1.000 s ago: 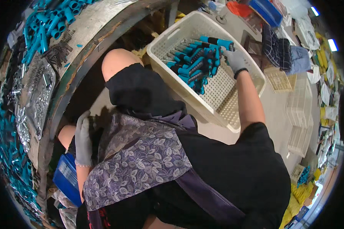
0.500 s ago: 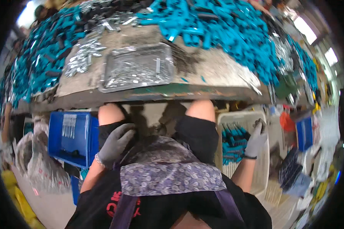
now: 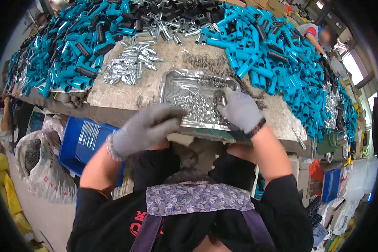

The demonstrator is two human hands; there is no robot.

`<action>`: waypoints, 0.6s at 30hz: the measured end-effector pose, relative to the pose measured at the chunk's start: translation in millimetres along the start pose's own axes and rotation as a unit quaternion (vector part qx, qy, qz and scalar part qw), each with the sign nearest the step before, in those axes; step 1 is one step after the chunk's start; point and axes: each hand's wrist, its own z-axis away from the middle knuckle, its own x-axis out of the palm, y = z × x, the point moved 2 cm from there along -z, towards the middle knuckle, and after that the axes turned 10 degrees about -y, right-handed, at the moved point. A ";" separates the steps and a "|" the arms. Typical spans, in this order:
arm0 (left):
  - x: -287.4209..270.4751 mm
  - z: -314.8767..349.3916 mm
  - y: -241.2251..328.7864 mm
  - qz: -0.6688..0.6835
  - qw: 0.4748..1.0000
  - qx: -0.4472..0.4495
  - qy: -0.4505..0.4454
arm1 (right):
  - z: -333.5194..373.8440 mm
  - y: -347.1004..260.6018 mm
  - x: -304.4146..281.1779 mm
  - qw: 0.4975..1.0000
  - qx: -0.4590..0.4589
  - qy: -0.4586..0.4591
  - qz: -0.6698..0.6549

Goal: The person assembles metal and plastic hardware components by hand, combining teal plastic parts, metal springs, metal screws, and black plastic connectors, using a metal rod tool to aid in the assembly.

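Both of my hands wear grey gloves with dark fingertips. My left hand hovers over the table's front edge, by the left corner of a shiny metal tray. Its thumb stands apart from its loosely bent fingers, and nothing shows in it. Reaching over the tray's right part, my right hand has its fingers bent together among the small metal parts. Whatever may be between those fingertips is hidden. Dark coil springs lie loose behind the tray, some overlapping its right side.
Teal tube-like parts heap at the far right, with more at the left. Silver metal fittings lie left of the tray. A blue bin holds a row of metal rods, beside a white sack. Another person sits across at the far right.
Both hands have come up from beside my lap: the left from near my thigh to the table edge, the right from the pale crate to the tray. The head view has shifted too.
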 end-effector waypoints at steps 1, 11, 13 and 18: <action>-20.6 -6.4 1.1 0.015 0.999 -0.030 0.021 | 7.0 -17.1 -9.0 1.000 -0.005 -0.006 -0.017; -180.4 -253.6 -133.5 -0.571 0.797 -0.186 0.064 | 75.5 -22.4 7.4 0.852 -0.066 0.285 -0.433; -199.1 -258.9 -142.2 -0.602 0.767 -0.216 0.051 | 86.4 -22.1 11.4 0.856 -0.082 0.268 -0.435; -254.9 -242.7 -170.4 -0.441 0.862 -0.153 0.197 | 94.2 -14.2 16.1 0.856 -0.083 0.255 -0.443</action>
